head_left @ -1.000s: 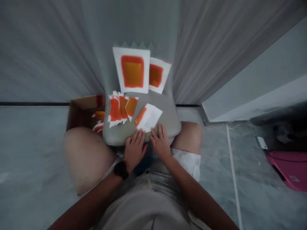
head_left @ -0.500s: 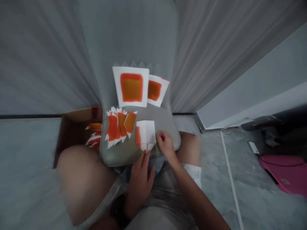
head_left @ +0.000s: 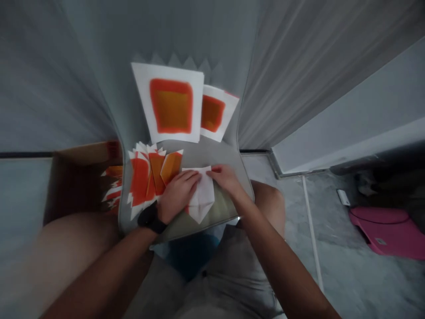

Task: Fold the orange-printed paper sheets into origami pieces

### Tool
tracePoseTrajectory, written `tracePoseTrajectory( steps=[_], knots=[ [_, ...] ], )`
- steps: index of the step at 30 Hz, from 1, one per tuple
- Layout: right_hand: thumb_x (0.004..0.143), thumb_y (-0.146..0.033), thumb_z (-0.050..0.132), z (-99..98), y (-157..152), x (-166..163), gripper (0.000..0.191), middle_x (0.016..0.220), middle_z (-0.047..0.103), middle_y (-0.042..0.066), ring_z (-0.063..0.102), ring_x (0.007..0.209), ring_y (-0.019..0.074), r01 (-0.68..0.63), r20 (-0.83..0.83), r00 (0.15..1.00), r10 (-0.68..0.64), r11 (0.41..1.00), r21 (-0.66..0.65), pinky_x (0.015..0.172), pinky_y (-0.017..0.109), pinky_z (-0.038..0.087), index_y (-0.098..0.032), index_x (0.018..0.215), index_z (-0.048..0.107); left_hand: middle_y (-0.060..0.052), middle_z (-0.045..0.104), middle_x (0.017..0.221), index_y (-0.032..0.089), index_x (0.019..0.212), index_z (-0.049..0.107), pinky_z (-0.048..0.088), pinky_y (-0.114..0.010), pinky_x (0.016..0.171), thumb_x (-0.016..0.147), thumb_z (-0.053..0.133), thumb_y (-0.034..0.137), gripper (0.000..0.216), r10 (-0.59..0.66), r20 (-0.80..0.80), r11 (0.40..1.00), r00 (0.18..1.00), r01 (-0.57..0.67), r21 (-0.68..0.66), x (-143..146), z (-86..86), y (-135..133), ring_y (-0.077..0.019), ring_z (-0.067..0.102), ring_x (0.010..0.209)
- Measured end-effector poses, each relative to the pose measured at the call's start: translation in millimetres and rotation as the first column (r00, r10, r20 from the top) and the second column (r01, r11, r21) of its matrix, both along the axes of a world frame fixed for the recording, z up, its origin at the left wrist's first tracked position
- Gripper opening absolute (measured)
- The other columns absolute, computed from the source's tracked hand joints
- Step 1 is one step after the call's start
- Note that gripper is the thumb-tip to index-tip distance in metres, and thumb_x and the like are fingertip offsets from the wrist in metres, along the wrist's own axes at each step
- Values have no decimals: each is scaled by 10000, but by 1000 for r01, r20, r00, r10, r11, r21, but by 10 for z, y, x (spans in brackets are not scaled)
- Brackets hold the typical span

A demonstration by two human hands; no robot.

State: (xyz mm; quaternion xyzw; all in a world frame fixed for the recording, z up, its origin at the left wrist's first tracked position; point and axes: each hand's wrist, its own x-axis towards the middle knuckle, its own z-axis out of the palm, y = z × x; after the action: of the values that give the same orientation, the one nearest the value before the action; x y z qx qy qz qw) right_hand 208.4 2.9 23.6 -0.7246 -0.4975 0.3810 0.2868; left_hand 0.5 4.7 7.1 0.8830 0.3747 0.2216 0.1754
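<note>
The person's left hand [head_left: 177, 192] and right hand [head_left: 226, 179] lie side by side over a folded white paper sheet [head_left: 201, 195], which rests on the grey padded chair seat [head_left: 212, 212] at lower centre of the frame. The sheet's white face is up, and its pointed end is directed toward the person. Left hand: the fingers [head_left: 189, 177] are extended and held close together, lying flat with the tips at the sheet's upper left edge. Right hand: the fingers [head_left: 217, 169] are likewise close together and slightly curved, pressing on the sheet's upper right corner. Neither hand shows a clear pinch. A black wristwatch [head_left: 152, 218] is worn on the left wrist. Immediately left of the left hand, a fanned stack of folded orange-printed papers [head_left: 142, 179] lies on the seat, touching the left hand. Above the hands, two white sheets with orange-bordered squares [head_left: 171, 104] lie side by side against the chair backrest [head_left: 159, 35], the left one larger and overlapping the other. A cardboard box [head_left: 78, 181] at left holds further orange-and-white papers [head_left: 112, 188]. A pink plastic object [head_left: 387, 232] lies on the floor at lower right, and a grey curtain [head_left: 315, 66] hangs at upper right.
</note>
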Motion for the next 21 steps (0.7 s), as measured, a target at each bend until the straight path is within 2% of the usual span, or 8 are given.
tracePoseTrajectory(
  steps=[5,8,12,16,18,21],
  knots=[
    [913,-275,671,-41,-21,-136,180,800,750,26,635,710,159,-17,141,990,13,1000,26,698,269,480,-180,980,809,-110,664,1442,189,1375,670,467,-470,1236,1055,480,204,372,52,31,998,998,-53,26,56,-101,-132,-264,578,1402],
    [946,-265,639,-85,-54,-160,207,903,768,68,672,823,193,-36,267,964,-3,990,139,819,313,528,-183,1002,821,-126,632,1484,162,1398,652,435,-469,1269,1035,468,139,407,85,47,996,995,-86,10,98,-130,-164,-272,540,1449],
    [999,-245,581,-138,-111,-128,281,1135,765,107,679,1096,250,-230,366,926,98,913,338,1036,400,531,-221,1148,818,-113,589,1542,156,1462,593,417,-425,1289,1021,422,76,479,82,111,994,990,-72,-85,76,-144,-141,-225,518,1477],
    [1052,-303,549,-176,-166,-78,306,1260,753,92,669,1188,255,-436,414,866,281,831,346,1101,449,525,-258,1233,792,-93,559,1575,191,1513,540,402,-434,1298,1006,391,43,549,33,90,995,995,-25,-96,-5,-154,-116,-202,487,1502],
    [1073,-329,523,-198,-190,-47,320,1282,754,85,671,1207,249,-485,411,849,332,799,355,1120,457,519,-258,1240,788,-105,561,1570,168,1509,543,391,-438,1303,993,389,30,555,20,57,998,998,-17,-63,-16,-158,-104,-213,475,1507],
    [1091,-329,480,-235,-224,10,351,1295,754,80,678,1231,232,-470,348,873,341,777,418,1123,441,532,-246,1261,775,-123,580,1544,130,1503,549,388,-428,1300,984,385,22,555,23,11,999,1000,-23,-23,11,-160,-72,-231,486,1487]
  ],
)
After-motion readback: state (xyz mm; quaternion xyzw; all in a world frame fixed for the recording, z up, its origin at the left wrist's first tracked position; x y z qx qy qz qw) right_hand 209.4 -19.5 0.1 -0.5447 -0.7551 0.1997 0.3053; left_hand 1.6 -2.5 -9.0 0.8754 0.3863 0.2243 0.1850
